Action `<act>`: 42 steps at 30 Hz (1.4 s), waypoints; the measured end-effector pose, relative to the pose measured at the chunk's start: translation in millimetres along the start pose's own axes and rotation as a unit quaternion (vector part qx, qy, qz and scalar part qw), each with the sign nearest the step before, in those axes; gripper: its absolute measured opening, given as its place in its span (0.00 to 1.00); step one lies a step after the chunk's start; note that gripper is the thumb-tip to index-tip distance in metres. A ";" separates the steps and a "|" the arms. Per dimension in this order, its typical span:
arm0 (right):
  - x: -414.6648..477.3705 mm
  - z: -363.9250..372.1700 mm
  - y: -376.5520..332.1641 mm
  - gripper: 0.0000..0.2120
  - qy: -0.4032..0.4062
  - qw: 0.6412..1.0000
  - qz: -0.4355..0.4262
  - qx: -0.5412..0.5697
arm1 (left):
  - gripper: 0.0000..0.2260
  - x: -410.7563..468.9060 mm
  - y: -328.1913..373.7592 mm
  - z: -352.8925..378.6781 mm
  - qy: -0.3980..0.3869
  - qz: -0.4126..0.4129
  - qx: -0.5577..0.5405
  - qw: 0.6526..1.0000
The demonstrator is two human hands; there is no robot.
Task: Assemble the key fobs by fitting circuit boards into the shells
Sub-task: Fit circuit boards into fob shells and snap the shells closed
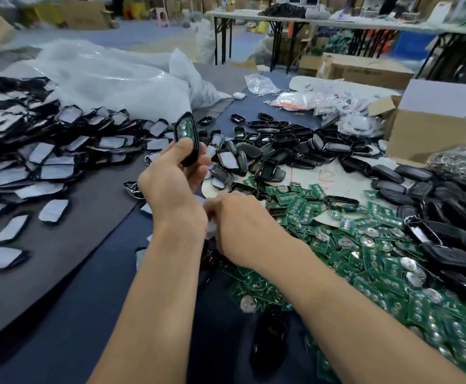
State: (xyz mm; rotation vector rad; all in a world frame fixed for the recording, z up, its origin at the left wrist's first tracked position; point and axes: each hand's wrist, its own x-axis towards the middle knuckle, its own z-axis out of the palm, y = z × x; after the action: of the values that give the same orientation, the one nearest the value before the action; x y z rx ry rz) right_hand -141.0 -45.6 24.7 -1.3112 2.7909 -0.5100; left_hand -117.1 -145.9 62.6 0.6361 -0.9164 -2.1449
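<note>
My left hand (175, 176) holds a black key fob shell (186, 134) upright above the table, with a green circuit board seated inside it. My right hand (237, 225) lies low, just right of the left wrist, fingers curled over something pale; what it grips is hidden. Loose green circuit boards (364, 245) are heaped to the right of my hands. Empty black shells (281, 139) are piled beyond my hands, and more shells (448, 217) lie at the far right.
Many shells with white film (46, 162) cover the left of the table. Clear plastic bags (115, 76) lie behind them. A cardboard box (434, 126) stands at the right, with small bagged parts (323, 98) beside it. Folding tables and cartons fill the background.
</note>
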 end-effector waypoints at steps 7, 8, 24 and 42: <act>-4.2 -1.4 0.6 0.14 0.063 0.995 0.078 0.000 | 0.03 3.3 4.9 -1.7 0.017 0.010 -0.016 1.000; -6.2 -1.2 3.5 0.14 0.079 0.991 0.101 0.021 | 0.03 4.2 5.8 -2.5 0.021 0.013 -0.019 1.000; 6.2 -13.4 -2.9 0.15 0.104 0.982 0.129 0.086 | 0.02 11.6 5.7 -6.1 0.070 0.017 0.005 0.997; 3.5 -5.9 -19.1 0.06 0.142 0.986 0.087 -0.010 | 0.04 15.0 6.9 -6.8 0.057 -0.010 0.026 0.998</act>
State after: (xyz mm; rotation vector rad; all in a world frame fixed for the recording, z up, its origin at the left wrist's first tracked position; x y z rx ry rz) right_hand -129.9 -58.0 36.4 -1.0585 3.1085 -0.7139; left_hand -119.2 -163.6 61.3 0.7884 -0.9108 -2.0845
